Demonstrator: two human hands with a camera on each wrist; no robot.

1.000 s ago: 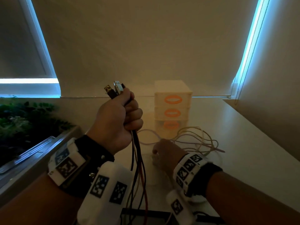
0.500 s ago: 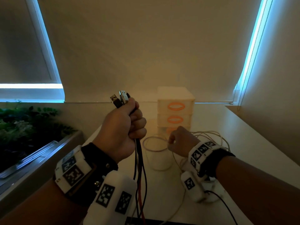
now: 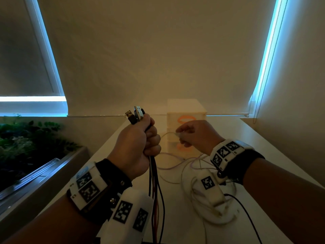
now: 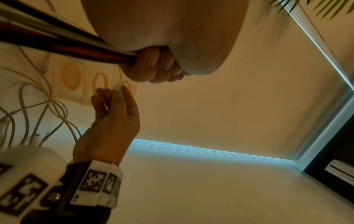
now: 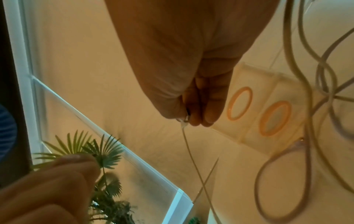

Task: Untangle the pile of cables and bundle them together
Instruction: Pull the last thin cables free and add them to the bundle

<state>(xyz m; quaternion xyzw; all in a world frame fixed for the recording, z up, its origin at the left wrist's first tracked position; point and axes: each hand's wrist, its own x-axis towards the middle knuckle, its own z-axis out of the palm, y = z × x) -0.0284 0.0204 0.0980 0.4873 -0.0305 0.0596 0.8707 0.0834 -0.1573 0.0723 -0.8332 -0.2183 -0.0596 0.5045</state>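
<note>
Pale desk [image 3: 263, 155], closed drawer box [image 3: 186, 111], left hand [image 3: 139, 147] gripping dark cables [image 3: 154, 182], right hand [image 3: 195, 136] pinching white cable [image 3: 168, 134].

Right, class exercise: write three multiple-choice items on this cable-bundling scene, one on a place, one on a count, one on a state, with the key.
1. Where does the drawer unit stand?
A. at the table's far end, against the blind
B. on the windowsill among the plants
C. on the floor

2. How many orange ring handles show on it?
A. one
B. three
C. five

3. What is the right hand doing?
A. lying flat on the table
B. pinching a white cable's plug
C. gripping the dark cables

Key: 1 A, the drawer unit backs onto the blind; 2 B, the left wrist view shows three rings; 3 B, the right hand pinches the white cable's plug, while the left hand grips the dark cables.
</note>
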